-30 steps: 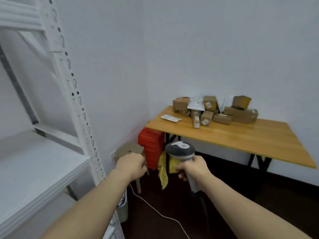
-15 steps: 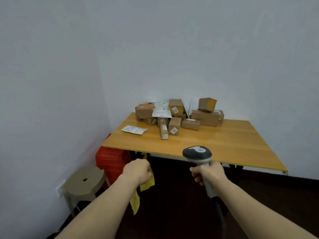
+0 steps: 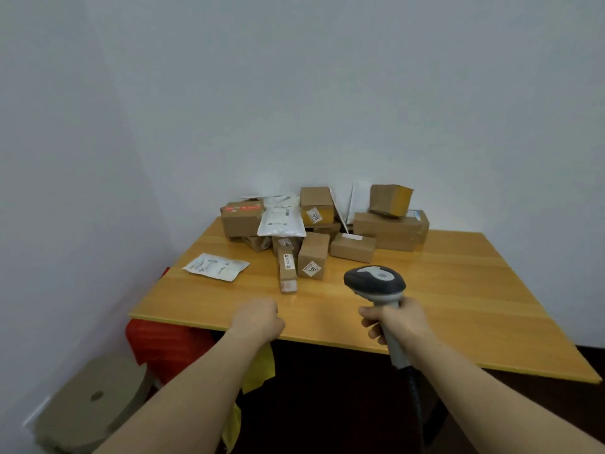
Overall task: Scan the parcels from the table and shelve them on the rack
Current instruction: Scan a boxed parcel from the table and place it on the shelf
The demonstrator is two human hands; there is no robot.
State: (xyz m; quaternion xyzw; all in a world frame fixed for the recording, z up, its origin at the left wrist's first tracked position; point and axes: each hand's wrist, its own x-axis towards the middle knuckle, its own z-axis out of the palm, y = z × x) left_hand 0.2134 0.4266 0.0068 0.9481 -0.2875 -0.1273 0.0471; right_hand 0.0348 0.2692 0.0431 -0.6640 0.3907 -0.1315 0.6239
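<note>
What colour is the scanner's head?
Dark grey with a light grey top panel, seen in the head view.

Even, soft, moderately bright light. Faint sheen on the table (image 3: 458, 290) top. Dim, shadowed floor below. Wide-angle bending at frame edges. Slight overall softness; lower-left corner blurred.

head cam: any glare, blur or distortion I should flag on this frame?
Head view: soft glare streaks on the table near the parcels; wide-angle bowing at the table's edges; parcel labels too soft to read; scanner in the right hand fairly sharp; dark, shadowed under the table.
</note>
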